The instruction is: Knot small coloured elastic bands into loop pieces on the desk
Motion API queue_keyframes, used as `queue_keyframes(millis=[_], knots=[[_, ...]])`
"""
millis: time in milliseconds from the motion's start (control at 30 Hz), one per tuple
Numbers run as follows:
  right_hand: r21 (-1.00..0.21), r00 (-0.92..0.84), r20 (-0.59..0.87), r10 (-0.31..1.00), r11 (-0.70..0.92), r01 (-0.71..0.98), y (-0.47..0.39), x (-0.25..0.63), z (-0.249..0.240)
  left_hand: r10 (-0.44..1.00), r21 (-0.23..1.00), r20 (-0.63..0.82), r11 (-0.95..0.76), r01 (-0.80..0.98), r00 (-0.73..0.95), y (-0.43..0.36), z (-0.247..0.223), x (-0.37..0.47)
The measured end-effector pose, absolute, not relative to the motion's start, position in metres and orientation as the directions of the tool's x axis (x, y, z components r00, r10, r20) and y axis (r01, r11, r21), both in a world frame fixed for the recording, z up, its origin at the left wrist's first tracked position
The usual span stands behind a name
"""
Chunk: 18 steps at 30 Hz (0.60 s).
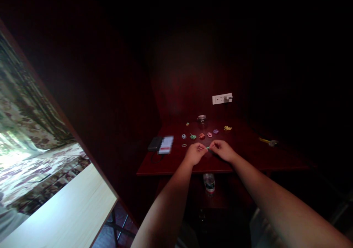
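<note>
Over the dark red desk, my left hand (195, 154) and my right hand (224, 151) meet almost fingertip to fingertip. Both are closed in a pinch on a thin green hair tie (208, 147), which shows as a short strip between them. Beyond my hands lie small bunches of looped ties: blue (184, 136), green (193, 136), red-orange (202, 136), pink (210, 134), purple (215, 131) and yellow (227, 128). A small pale ring (184, 145) lies left of my left hand.
A clear jar (202, 121) stands at the back, near a small yellow-green loop (187, 124). To the left are a phone (166, 145) and a dark case (154, 143). A yellow-handled item (265, 140) lies right. Below the desk is a plastic bottle (209, 184); a socket (220, 99) is behind.
</note>
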State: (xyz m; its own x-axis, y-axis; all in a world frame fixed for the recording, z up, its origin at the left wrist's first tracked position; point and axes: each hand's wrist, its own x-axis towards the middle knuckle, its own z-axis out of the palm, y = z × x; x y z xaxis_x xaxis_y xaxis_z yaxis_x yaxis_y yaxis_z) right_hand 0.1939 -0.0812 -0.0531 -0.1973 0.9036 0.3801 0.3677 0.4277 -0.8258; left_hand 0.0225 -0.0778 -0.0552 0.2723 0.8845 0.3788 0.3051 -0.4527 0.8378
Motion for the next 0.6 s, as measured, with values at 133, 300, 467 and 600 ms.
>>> queue_keyframes(millis=[133, 300, 467, 600], knots=[[-0.821, -0.195, 0.387, 0.901, 0.433, 0.373, -0.083, 0.193, -0.052, 0.893, 0.844, 0.396, -0.446, 0.299, 0.215, -0.077, -0.057, 0.024], [-0.768, -0.248, 0.395, 0.884, 0.466, 0.439, -0.086, 0.188, -0.051, 0.894, 0.817, 0.437, -0.44, 0.373, 0.098, -0.069, -0.049, 0.015], [-0.68, -0.309, 0.379, 0.872, 0.489, 0.547, -0.09, 0.185, -0.051, 0.893, 0.695, 0.438, -0.41, 0.591, 0.105, -0.045, -0.024, -0.004], [-0.69, -0.294, 0.369, 0.881, 0.472, 0.548, -0.091, 0.185, -0.051, 0.913, 0.631, 0.388, -0.359, 0.687, 0.121, -0.019, -0.012, -0.011]])
